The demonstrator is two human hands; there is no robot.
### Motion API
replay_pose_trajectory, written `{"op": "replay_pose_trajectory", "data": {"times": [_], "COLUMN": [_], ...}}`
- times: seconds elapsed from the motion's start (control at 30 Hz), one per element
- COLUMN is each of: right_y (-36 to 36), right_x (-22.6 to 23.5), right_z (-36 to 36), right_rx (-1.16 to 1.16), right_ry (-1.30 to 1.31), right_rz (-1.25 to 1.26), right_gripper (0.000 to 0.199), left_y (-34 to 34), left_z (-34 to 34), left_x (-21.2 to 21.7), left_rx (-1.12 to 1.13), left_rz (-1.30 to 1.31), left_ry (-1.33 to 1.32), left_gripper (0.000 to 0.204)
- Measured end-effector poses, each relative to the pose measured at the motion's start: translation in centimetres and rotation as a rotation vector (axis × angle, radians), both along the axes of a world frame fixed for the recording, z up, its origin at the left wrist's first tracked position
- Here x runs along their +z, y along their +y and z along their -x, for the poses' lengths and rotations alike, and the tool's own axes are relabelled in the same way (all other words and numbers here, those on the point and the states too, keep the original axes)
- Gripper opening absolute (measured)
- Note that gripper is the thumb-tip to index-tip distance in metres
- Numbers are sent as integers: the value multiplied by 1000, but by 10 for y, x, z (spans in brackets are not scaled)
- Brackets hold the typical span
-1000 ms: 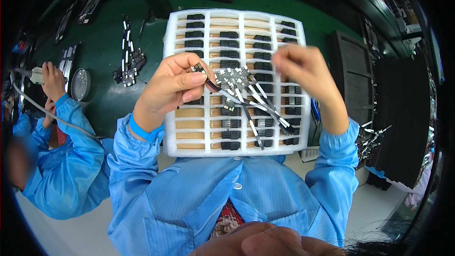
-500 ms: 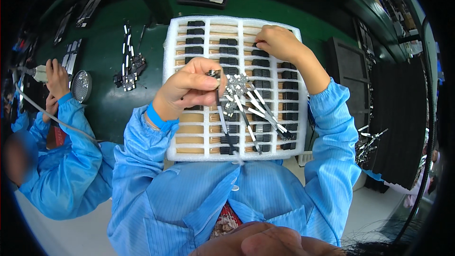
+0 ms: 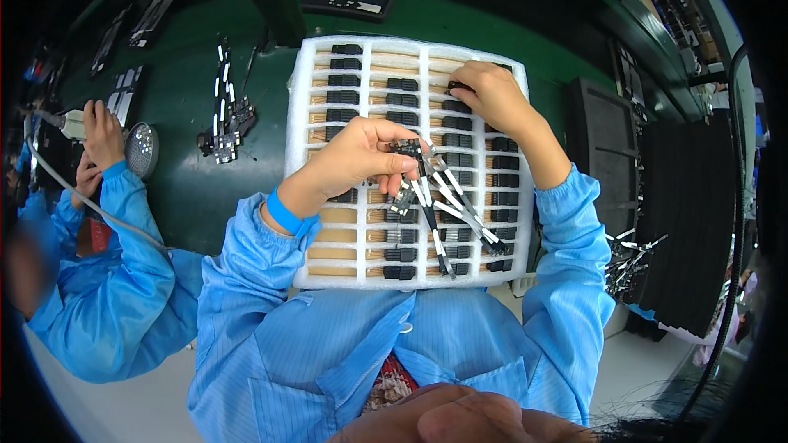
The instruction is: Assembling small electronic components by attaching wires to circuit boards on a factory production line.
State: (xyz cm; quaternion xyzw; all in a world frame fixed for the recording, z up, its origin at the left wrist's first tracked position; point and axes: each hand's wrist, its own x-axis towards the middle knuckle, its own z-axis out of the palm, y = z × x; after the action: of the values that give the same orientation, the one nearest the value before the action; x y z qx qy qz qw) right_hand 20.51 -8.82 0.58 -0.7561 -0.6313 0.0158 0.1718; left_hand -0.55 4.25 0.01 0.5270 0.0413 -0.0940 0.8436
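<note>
My left hand is closed, pinching a small circuit board with a black-and-white striped flat cable over the white foam tray. Beside its fingertips, a loose bunch of similar boards and striped cables appears to lie on the tray; fingers and overlap hide where the held cable ends. My right hand reaches to the tray's upper right. Its thumb and fingertips close on a small black block at a slot. Rows of black-ended pieces fill many slots; whether the block is lifted, I cannot tell.
Another bunch of striped cables lies on the green table to the left. Beyond it, a co-worker's hands are near a round lamp. A black tray and more striped cables are at right.
My left hand has moved right with its board, closer to the loose bunch. My right hand has shifted slightly right and down. The tray appears slightly lower in view.
</note>
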Motion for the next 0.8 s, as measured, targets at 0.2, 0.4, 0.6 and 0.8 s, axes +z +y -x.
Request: {"op": "replay_pose_trajectory", "data": {"times": [0.2, 0.4, 0.6, 0.8], "right_y": [-9, -22, -22, -20], "right_x": [-1, 25, 27, 18], "right_z": [5, 44, 74, 76], "right_rx": [-67, -61, -43, -75], "right_ry": [104, 1122, 1229, 1185], "right_rz": [-203, -191, -129, -71], "right_gripper": [10, 15, 11, 11], "left_y": [1, 0, 3, 1], "left_z": [1, 5, 9, 11], "left_x": [3, 2, 5, 6], "left_rx": [42, 121, 128, 254], "left_rz": [99, 35, -35, 38], "left_ry": [77, 5, -4, -26], "left_gripper": [28, 30, 28, 28]}}
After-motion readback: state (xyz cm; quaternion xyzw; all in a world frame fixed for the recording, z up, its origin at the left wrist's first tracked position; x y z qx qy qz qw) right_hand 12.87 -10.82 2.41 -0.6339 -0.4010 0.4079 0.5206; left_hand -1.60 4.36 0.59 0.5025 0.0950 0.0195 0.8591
